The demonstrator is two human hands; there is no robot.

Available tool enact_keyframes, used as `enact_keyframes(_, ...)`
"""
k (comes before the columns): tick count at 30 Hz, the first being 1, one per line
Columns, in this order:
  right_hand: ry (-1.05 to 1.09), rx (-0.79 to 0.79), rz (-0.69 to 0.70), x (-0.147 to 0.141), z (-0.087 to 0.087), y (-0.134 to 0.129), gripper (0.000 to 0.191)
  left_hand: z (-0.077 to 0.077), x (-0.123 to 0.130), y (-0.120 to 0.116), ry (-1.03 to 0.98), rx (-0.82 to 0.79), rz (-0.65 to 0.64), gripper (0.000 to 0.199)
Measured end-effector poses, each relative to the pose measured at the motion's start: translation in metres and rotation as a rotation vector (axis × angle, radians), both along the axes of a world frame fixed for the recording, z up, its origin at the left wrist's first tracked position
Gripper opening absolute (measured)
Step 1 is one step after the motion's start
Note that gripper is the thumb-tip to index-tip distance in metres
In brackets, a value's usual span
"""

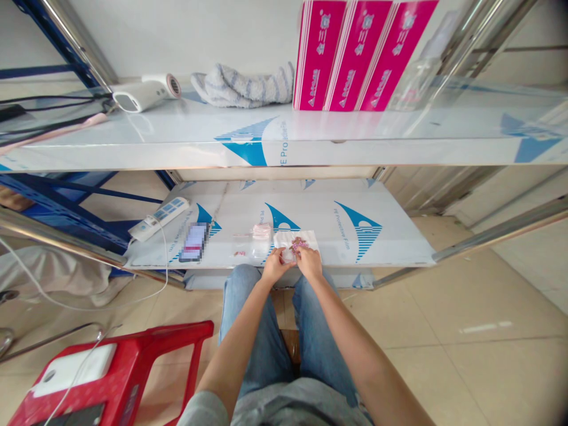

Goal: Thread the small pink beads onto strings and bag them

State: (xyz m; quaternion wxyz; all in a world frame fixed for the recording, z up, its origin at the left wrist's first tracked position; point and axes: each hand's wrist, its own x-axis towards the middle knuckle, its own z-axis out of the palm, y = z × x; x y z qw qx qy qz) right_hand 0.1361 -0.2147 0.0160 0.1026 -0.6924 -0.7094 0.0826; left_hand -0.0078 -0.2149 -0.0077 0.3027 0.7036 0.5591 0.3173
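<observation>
Both hands rest at the front edge of the lower shelf (328,207). My left hand (276,264), its fingers drawn together, is at the near left corner of a white sheet (310,238). My right hand (309,261) is closed in a pinch at a small pink and brown beaded piece (298,244) on the sheet. What lies between my left fingertips is too small to make out. Left of the sheet are a clear plastic bag (260,248) and a small bundle of pale pink sticks (261,231).
A phone (194,241) and a power strip (160,219) lie at the shelf's left. The upper shelf (177,127) holds a hair dryer, a towel, pink boxes (355,56) and a spray bottle. A red stool (146,349) stands at lower left.
</observation>
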Motion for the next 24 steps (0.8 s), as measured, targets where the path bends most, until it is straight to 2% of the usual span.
enact_keyframes(4,0.169,0.042,-0.028,0.002,0.003,-0.002,0.019,0.001,0.0,0.0,-0.008,-0.004,-0.003,0.057)
enact_keyframes(7,0.282,0.044,0.007,0.004,0.004,-0.004,0.02,0.003,0.001,0.0,0.003,0.0,-0.004,0.054)
enact_keyframes(11,0.364,0.036,0.072,0.004,0.004,-0.006,0.022,0.003,0.002,0.0,0.009,0.009,-0.015,0.052)
enact_keyframes(13,0.386,0.06,0.059,0.004,0.003,-0.005,0.022,0.002,0.002,0.0,0.019,0.021,-0.018,0.052)
enact_keyframes(19,0.291,0.036,-0.09,0.002,-0.003,-0.001,0.017,0.001,0.001,0.0,0.038,0.052,-0.005,0.056)
enact_keyframes(24,0.206,-0.003,-0.087,0.002,-0.006,0.002,0.016,0.009,-0.003,0.001,-0.04,0.066,0.067,0.055)
